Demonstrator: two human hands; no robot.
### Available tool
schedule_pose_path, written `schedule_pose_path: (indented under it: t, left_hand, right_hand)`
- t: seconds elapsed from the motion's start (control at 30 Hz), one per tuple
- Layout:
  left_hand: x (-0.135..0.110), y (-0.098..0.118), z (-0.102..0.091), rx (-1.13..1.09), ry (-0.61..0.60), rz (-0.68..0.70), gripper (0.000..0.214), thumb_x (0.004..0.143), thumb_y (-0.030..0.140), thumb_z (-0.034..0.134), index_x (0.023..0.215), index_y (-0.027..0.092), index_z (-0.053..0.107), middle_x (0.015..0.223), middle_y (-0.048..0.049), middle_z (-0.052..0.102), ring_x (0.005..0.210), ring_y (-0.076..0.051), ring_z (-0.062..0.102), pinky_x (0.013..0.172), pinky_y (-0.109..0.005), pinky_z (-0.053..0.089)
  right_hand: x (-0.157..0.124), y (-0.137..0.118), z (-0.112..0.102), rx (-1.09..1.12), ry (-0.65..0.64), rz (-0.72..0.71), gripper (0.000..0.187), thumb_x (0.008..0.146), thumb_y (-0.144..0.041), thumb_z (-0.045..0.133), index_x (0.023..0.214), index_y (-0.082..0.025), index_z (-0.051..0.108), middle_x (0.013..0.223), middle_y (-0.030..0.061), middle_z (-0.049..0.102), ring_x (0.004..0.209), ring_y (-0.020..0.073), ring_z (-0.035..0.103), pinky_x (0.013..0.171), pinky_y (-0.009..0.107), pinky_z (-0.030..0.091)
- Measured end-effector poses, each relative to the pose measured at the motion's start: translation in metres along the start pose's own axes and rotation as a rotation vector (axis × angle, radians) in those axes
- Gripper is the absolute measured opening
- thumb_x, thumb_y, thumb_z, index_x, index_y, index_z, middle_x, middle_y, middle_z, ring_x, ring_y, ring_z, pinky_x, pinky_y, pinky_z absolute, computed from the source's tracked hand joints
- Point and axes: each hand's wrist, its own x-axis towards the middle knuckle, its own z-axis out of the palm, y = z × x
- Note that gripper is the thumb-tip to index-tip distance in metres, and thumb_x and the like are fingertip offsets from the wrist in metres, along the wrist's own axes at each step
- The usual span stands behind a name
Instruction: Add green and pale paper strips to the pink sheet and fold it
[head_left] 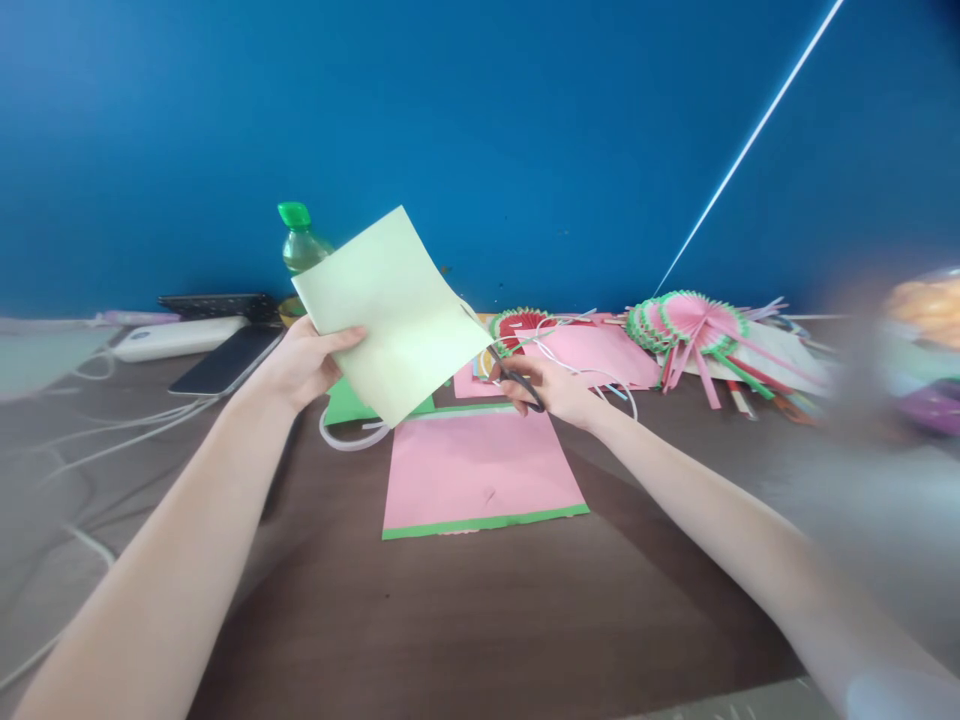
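Above a brown counter (487,620), a pale green paper sheet (394,315) slants lengthwise from upper left to lower right, its left edge pinched by the left hand (309,358), while the right hand (556,390) curls around dark-handled scissors (526,383) pointing up-left at the sheet's right corner.

Brown table (450,620), green-edged pink sheet (480,465), dark flat device (225,362), white cables (142,437)

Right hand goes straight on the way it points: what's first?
Probably the pale green sheet, near its right corner. The scissors in the right hand overlap that corner in view; depth is unclear.
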Motion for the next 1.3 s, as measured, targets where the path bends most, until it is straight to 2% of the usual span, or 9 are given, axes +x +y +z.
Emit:
schedule_pose_path:
  t: [0.2, 0.4, 0.57, 0.73, 0.93, 1.3]
  left_hand:
    - [0.002, -0.002, -0.003, -0.006, -0.05, 0.01, 0.043, 0.054, 0.018, 0.078, 0.095, 0.014, 0.065, 0.112, -0.0107, 0.062, 0.101, -0.026, 0.059, 0.084, -0.036, 0.052]
    - [-0.004, 0.0, 0.001, 0.017, -0.097, -0.058, 0.044, 0.053, 0.02, 0.079, 0.094, 0.014, 0.064, 0.113, -0.0114, 0.061, 0.101, -0.028, 0.058, 0.083, -0.039, 0.053]
    - [-0.008, 0.001, 0.006, 0.037, -0.116, -0.128, 0.035, 0.058, 0.019, 0.076, 0.092, 0.015, 0.065, 0.112, -0.0083, 0.062, 0.105, -0.027, 0.056, 0.087, -0.037, 0.051]
    - [-0.005, -0.007, 0.004, 0.048, -0.155, -0.129, 0.035, 0.06, 0.018, 0.075, 0.094, 0.017, 0.065, 0.11, -0.0069, 0.063, 0.105, -0.028, 0.056, 0.085, -0.036, 0.053]
    - [-0.004, -0.011, 0.003, 0.079, -0.191, -0.117, 0.038, 0.064, 0.021, 0.072, 0.101, 0.017, 0.063, 0.114, -0.0082, 0.06, 0.104, -0.028, 0.056, 0.084, -0.038, 0.053]
    - [-0.003, -0.012, 0.005, 0.075, -0.188, -0.112, 0.04, 0.064, 0.02, 0.071, 0.103, 0.016, 0.062, 0.117, -0.01, 0.059, 0.106, -0.029, 0.055, 0.087, -0.041, 0.051]
  right_hand:
    - [0.0, -0.001, -0.001, 0.011, -0.013, -0.009, 0.027, 0.084, -0.04, 0.052, 0.093, -0.014, 0.051, 0.058, -0.0042, 0.045, 0.049, 0.006, 0.044, 0.049, 0.02, 0.032]
    - [0.0, -0.004, 0.001, -0.008, -0.022, -0.021, 0.031, 0.084, -0.041, 0.052, 0.096, -0.012, 0.051, 0.057, -0.0043, 0.046, 0.048, 0.006, 0.043, 0.048, 0.021, 0.032]
    - [0.0, -0.008, 0.003, -0.031, 0.012, -0.036, 0.032, 0.08, -0.044, 0.053, 0.079, -0.013, 0.047, 0.055, -0.0042, 0.046, 0.048, 0.0069, 0.044, 0.049, 0.022, 0.034]
    - [0.0, -0.007, 0.003, -0.03, 0.042, -0.029, 0.033, 0.078, -0.046, 0.055, 0.073, -0.016, 0.041, 0.056, -0.0043, 0.046, 0.051, 0.008, 0.046, 0.053, 0.023, 0.037]
    - [0.0, -0.005, 0.005, -0.014, 0.073, -0.047, 0.034, 0.077, -0.048, 0.055, 0.077, -0.016, 0.043, 0.057, -0.0048, 0.045, 0.05, 0.0081, 0.046, 0.052, 0.023, 0.038]
    - [0.0, 0.0, 0.005, 0.048, 0.09, -0.032, 0.035, 0.073, -0.045, 0.062, 0.08, -0.015, 0.046, 0.065, -0.004, 0.044, 0.046, 0.0054, 0.045, 0.047, 0.021, 0.039]
